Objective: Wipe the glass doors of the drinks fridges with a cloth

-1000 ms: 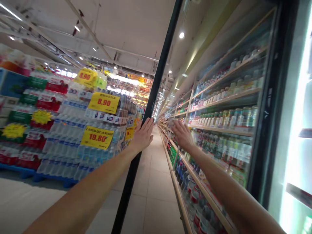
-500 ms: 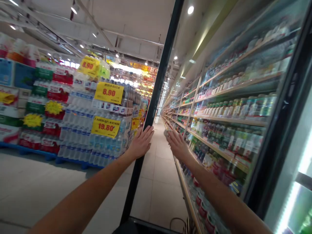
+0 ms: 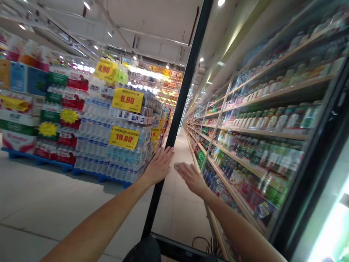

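Observation:
A tilted glass door [image 3: 188, 218] with a black frame [image 3: 181, 102] stands in front of me in the head view. My left hand [image 3: 159, 165] lies against the frame's upright, its fingers stretched out and holding nothing. On the glass, just right of that upright, is my right hand [image 3: 192, 178]. A small pale greyish cloth [image 3: 176, 166] shows at its fingertips, mostly hidden under the fingers. The shelves of bottles [image 3: 269, 120] appear behind or reflected in the glass; I cannot tell which.
Stacked packs of bottled drinks [image 3: 92, 134] stand on blue pallets [image 3: 65, 167] at the left, with yellow price signs [image 3: 127, 100]. A tiled floor [image 3: 114, 211] runs between. At the right edge is a brightly lit cabinet [image 3: 332, 225]. A dark knee [image 3: 144, 251] shows at the bottom.
My right hand has slid down and left across the glass, closer to the black upright. My left hand stays on the upright. The view has shifted slightly.

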`<state>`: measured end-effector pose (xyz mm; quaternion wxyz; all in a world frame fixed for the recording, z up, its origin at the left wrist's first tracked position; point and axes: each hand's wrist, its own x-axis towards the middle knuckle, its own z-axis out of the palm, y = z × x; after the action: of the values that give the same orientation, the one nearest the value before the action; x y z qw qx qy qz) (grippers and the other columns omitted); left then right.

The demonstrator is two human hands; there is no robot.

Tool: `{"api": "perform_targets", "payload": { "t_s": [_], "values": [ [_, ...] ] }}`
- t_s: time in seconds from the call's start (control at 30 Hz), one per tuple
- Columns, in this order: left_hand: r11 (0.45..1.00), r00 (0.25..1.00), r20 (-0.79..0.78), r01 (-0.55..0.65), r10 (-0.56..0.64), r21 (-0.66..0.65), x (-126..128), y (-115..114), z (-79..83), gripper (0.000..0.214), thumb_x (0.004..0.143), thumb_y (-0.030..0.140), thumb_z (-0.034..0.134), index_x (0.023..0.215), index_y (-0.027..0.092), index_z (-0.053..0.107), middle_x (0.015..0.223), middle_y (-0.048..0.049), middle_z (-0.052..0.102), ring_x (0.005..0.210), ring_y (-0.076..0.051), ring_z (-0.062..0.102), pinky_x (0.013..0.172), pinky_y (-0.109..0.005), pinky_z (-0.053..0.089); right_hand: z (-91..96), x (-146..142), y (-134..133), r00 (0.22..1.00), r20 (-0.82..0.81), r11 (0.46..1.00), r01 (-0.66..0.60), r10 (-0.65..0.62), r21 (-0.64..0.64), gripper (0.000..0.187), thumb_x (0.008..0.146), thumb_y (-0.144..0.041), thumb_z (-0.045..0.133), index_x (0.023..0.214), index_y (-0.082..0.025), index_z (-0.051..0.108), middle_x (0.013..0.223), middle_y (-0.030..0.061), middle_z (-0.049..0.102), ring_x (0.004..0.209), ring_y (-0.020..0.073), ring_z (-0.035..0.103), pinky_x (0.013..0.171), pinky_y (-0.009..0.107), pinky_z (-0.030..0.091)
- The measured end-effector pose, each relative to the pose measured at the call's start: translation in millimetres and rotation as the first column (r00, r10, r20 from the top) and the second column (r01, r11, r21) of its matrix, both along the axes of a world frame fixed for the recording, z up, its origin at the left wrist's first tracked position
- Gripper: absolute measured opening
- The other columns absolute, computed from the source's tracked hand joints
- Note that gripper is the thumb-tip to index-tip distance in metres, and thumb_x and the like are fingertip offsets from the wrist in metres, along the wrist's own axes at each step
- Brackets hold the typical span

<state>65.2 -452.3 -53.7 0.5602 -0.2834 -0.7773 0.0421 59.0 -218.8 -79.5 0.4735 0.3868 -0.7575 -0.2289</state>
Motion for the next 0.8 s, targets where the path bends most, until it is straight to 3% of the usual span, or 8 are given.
{"api": "perform_targets", "payload": {
  "t_s": [0.13,0.33,0.4,0.47,0.53,0.63,0.7,0.8],
  "values": [
    [1.0,1.0,0.026,0.01,-0.01,-0.017,4.4,14.0,-3.3,0.056,0.083,0.023,0.044,0.136,0.008,0.035,0.144,-0.0133,0.034,0.138,-0.023,0.018,0.113,-0.046,0.014,35.5,0.5,20.3,0.986,-0.118,0.953,0.082,-0.121,-0.292,0.05,0.082,-0.01,0.043,0.131,-0.018,0.046,0.139,0.0105,0.043,0.138,0.0253,0.02,0.109,0.05,0.02],
    [0.998,0.995,0.098,0.022,-0.017,-0.051,6.4,40.2,-9.6,0.058,0.083,0.021,0.041,0.139,0.01,0.031,0.145,-0.0121,0.031,0.138,-0.022,0.017,0.113,-0.045,0.016,-17.8,18.7,49.6,0.995,-0.04,0.986,0.085,-0.092,-0.144,0.052,0.081,-0.009,0.043,0.131,-0.021,0.045,0.137,0.0071,0.047,0.136,0.0226,0.026,0.11,0.047,0.022],
    [0.998,0.994,0.108,0.025,-0.018,-0.066,4.7,45.5,-9.4,0.059,0.083,0.023,0.043,0.139,0.01,0.03,0.145,-0.0121,0.031,0.139,-0.022,0.017,0.113,-0.044,0.016,-19.9,20.9,60.6,0.994,-0.053,0.987,0.087,-0.095,-0.137,0.052,0.081,-0.009,0.043,0.131,-0.024,0.045,0.136,0.0056,0.048,0.135,0.0212,0.029,0.11,0.046,0.022],
    [0.997,0.993,0.112,0.03,-0.022,-0.067,3.1,49.6,-7.0,0.06,0.082,0.024,0.044,0.138,0.009,0.03,0.146,-0.0126,0.031,0.139,-0.022,0.016,0.113,-0.045,0.017,1.0,19.8,71.9,0.983,-0.121,0.96,0.103,-0.138,-0.261,0.051,0.082,-0.011,0.043,0.131,-0.025,0.045,0.137,0.0072,0.047,0.135,0.0217,0.028,0.109,0.047,0.023],
    [0.998,0.992,0.12,0.036,-0.029,-0.058,2.5,53.5,-3.6,0.06,0.082,0.024,0.044,0.138,0.008,0.03,0.146,-0.0136,0.029,0.139,-0.023,0.016,0.112,-0.047,0.017,33.5,17.0,82.9,0.954,-0.195,0.879,0.113,-0.226,-0.463,0.049,0.083,-0.015,0.042,0.131,-0.022,0.045,0.139,0.0106,0.043,0.137,0.0243,0.024,0.108,0.05,0.025],
    [0.998,0.988,0.147,0.047,-0.042,-0.034,3.1,60.1,-0.6,0.062,0.082,0.023,0.044,0.139,0.008,0.027,0.147,-0.0137,0.026,0.139,-0.024,0.015,0.112,-0.048,0.017,62.1,14.5,95.4,0.928,-0.242,0.817,0.102,-0.284,-0.567,0.047,0.084,-0.017,0.043,0.131,-0.02,0.045,0.141,0.0135,0.04,0.138,0.0265,0.021,0.106,0.051,0.027],
    [0.998,0.985,0.166,0.051,-0.045,-0.027,3.5,64.9,-1.2,0.062,0.082,0.023,0.044,0.139,0.007,0.026,0.148,-0.0135,0.025,0.139,-0.024,0.014,0.112,-0.049,0.016,50.8,18.4,99.7,0.934,-0.23,0.84,0.115,-0.273,-0.53,0.047,0.083,-0.016,0.043,0.13,-0.02,0.046,0.14,0.0128,0.041,0.137,0.0263,0.022,0.106,0.051,0.028],
    [0.998,0.981,0.188,0.048,-0.041,-0.034,2.9,71.1,-4.2,0.061,0.082,0.023,0.043,0.139,0.007,0.026,0.148,-0.014,0.023,0.139,-0.024,0.013,0.112,-0.049,0.016,4.8,31.2,104.0,0.959,-0.162,0.903,0.153,-0.234,-0.402,0.047,0.082,-0.012,0.043,0.127,-0.023,0.049,0.136,0.0098,0.047,0.136,0.0247,0.025,0.106,0.048,0.028]
  ]
}}
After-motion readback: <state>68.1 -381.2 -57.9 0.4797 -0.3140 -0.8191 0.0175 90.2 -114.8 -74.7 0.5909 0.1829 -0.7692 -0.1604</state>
